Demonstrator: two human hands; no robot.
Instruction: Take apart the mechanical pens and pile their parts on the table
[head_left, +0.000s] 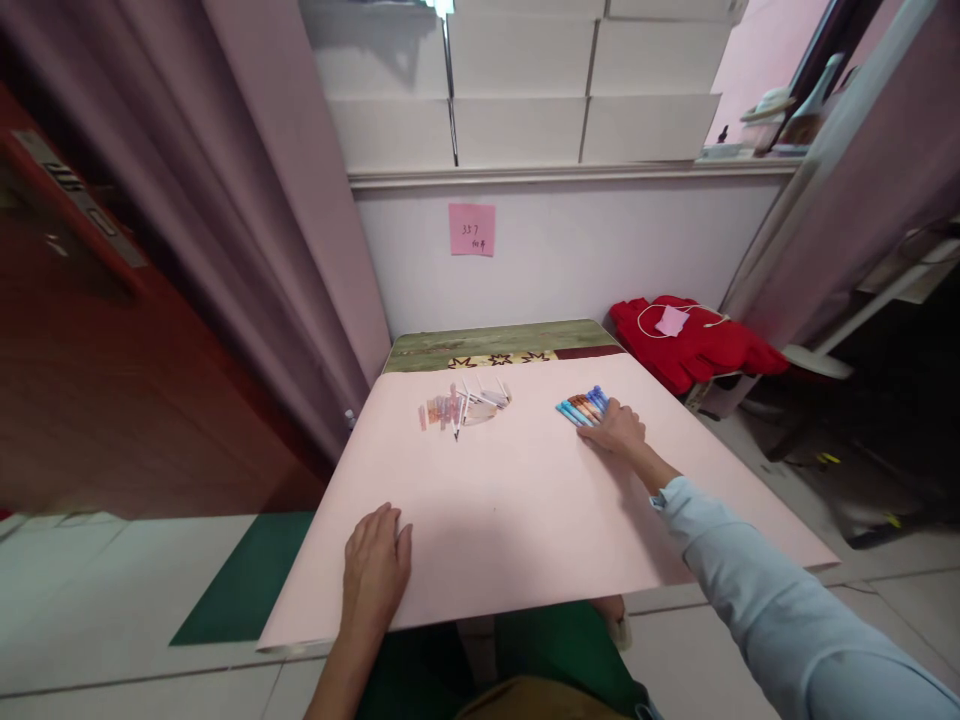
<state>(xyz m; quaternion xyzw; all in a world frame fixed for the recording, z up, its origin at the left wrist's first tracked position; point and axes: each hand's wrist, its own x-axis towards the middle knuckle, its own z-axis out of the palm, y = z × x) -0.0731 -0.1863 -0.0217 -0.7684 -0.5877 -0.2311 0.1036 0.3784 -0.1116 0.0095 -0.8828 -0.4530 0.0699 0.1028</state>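
My right hand (618,430) spans the near right side of a row of markers (582,406) lying side by side on the pink table cover. Its thumb is at the near end of the row and its fingers are at the far side. Light blue, brown and dark blue markers show, partly covered by the hand. My left hand (377,562) rests palm down on the cover near the front left edge, with nothing in it. Farther off lie white pencils (463,408) and several small pinkish, see-through sticks (442,410), partly overlapping.
The pink cover (480,500) lies over a table whose patterned wooden top (427,349) shows at the back. A red cloth (690,345) is heaped beyond the right corner. A pink note (472,230) sticks to the wall. A purple curtain (300,200) hangs at the left.
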